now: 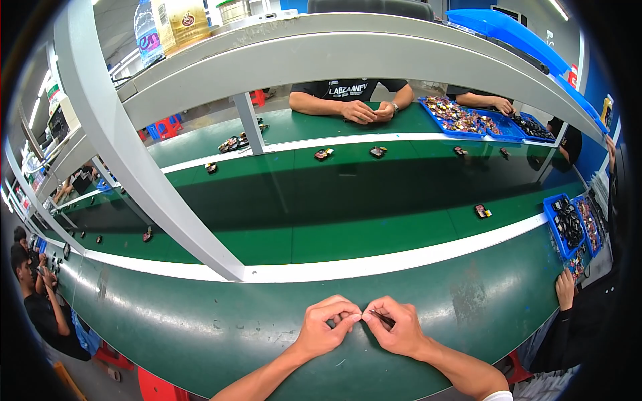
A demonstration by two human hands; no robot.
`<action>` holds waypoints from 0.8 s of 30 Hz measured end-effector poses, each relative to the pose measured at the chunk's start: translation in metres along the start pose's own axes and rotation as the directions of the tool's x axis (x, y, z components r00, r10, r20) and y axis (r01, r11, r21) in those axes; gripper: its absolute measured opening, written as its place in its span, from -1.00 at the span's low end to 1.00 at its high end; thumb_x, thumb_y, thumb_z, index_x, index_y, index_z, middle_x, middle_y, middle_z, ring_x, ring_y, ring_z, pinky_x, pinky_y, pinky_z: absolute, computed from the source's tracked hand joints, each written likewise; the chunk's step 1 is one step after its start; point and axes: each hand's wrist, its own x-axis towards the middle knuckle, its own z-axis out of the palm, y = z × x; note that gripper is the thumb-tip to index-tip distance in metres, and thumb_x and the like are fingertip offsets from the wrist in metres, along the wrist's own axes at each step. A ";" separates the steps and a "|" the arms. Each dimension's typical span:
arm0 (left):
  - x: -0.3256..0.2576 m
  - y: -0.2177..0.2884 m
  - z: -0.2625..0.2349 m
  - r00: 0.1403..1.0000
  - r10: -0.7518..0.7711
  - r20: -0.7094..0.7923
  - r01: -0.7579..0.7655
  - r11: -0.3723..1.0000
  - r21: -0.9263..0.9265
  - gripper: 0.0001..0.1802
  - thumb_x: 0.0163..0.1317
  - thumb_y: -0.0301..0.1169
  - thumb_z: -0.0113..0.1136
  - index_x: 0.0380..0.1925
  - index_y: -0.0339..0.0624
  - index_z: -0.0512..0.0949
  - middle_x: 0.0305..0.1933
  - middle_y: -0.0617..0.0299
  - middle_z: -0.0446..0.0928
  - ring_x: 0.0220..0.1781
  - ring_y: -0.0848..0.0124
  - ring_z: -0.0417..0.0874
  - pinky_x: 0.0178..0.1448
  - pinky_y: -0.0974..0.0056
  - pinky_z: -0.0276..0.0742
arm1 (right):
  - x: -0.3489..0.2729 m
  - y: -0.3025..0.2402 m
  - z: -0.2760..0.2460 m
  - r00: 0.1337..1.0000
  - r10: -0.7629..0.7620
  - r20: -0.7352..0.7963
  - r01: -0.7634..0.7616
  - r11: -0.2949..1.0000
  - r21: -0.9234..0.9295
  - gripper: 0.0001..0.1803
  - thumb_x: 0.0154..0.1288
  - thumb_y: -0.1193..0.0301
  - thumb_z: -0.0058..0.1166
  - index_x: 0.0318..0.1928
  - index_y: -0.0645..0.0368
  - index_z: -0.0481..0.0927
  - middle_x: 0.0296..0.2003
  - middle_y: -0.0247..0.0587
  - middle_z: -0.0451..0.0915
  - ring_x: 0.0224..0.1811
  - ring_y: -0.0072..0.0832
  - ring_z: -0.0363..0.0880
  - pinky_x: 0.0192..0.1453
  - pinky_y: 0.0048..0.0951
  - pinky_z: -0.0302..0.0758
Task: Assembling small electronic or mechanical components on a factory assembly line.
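Observation:
My left hand point(329, 325) and my right hand point(394, 327) meet fingertip to fingertip above the green worktable point(221, 321). A slim dark object point(382, 319), mostly covered by the fingers, is gripped in my right hand; its kind does not show. The left thumb and index finger are pinched together. Between the fingertips of both hands sits something pale and tiny, too small to name.
A green conveyor belt point(374, 247) runs beyond a white rail, carrying small dark assemblies point(482, 211). Blue trays point(564, 224) of parts stand at the right by a co-worker's hand point(566, 289). A grey post point(154, 180) rises at the left. Another person works opposite.

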 end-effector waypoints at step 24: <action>0.001 0.005 -0.003 0.998 -0.018 0.064 0.016 1.000 0.022 -0.93 0.21 -0.71 0.30 -0.31 -0.38 0.65 -0.27 0.15 0.62 -0.39 0.54 0.60 -0.37 0.46 0.49 | -0.001 0.000 -0.002 0.999 0.005 0.052 -0.002 0.999 -0.054 -0.86 0.28 0.53 0.29 -0.23 0.22 0.56 -0.57 -0.27 0.60 -0.68 -0.60 0.48 -0.57 -0.52 0.38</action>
